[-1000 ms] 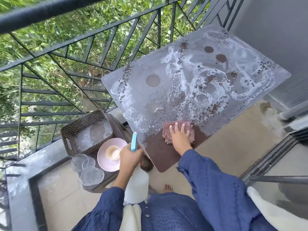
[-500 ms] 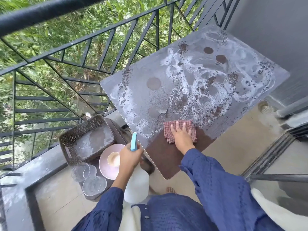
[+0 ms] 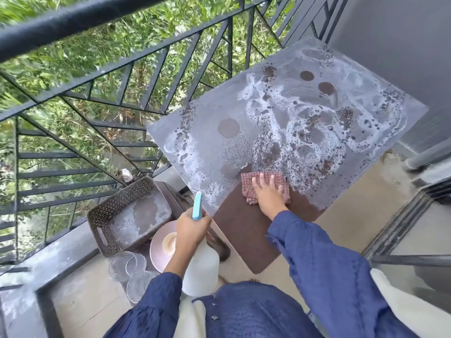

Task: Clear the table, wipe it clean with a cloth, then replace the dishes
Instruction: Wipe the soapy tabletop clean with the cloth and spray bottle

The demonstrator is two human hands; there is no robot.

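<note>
The flat right hand (image 3: 268, 197) pushes the cloth (image 3: 253, 179) further into the foam (image 3: 280, 123) at the table's (image 3: 202, 111) 6 o'clock, so the clean patch (image 3: 251, 237) grows (lots left). The left hand (image 3: 190, 230) grips the bottle (image 3: 200, 272)

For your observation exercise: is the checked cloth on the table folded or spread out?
Folded: layered edges of the checked cloth show beside the right hand pressing it.

Table: brown square table (image 3: 244, 230), plain brown at its near corner, elsewhere greyed, with white foam swirls and dark specks.
Cloth: red-and-white checked cloth (image 3: 247, 185).
Bottle: milky-white plastic spray bottle (image 3: 202, 272), light-blue nozzle.
Basket: dark-brown perforated plastic basket (image 3: 122, 193), left of the table.
Plate: round pink plate (image 3: 156, 252), left of the table.
Sleeves: dark-blue fabric sleeves (image 3: 329, 264).
</note>
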